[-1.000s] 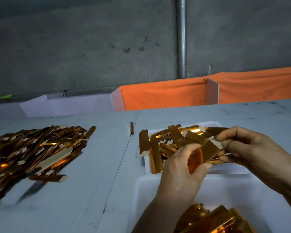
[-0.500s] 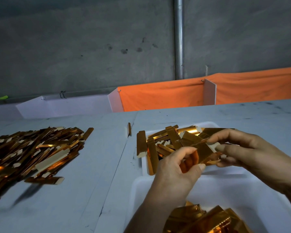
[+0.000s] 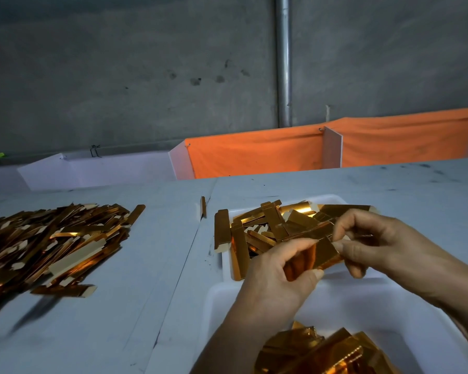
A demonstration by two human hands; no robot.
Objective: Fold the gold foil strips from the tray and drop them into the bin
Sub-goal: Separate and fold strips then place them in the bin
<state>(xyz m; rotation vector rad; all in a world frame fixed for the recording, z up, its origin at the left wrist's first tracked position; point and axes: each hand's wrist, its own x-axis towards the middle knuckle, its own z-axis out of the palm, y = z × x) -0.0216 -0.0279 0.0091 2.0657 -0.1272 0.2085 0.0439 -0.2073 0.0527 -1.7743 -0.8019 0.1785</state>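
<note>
Nearest, one white bin (image 3: pixel 227 300) holds folded gold pieces. Above it, left hand (image 3: pixel 278 282) and right hand (image 3: pixel 376 241) pinch one gold foil strip (image 3: pixel 324 252), before one tray (image 3: pixel 333 201). One loose heap (image 3: pixel 52 238) lies left on the desk (image 3: pixel 146 265).

Dim scene, bright glints on foil strips (image 3: pixel 73 234), wide-angle curve at edges, slight softness

The bin (image 3: pixel 254 292) is cut off below, perhaps half hidden.
</note>
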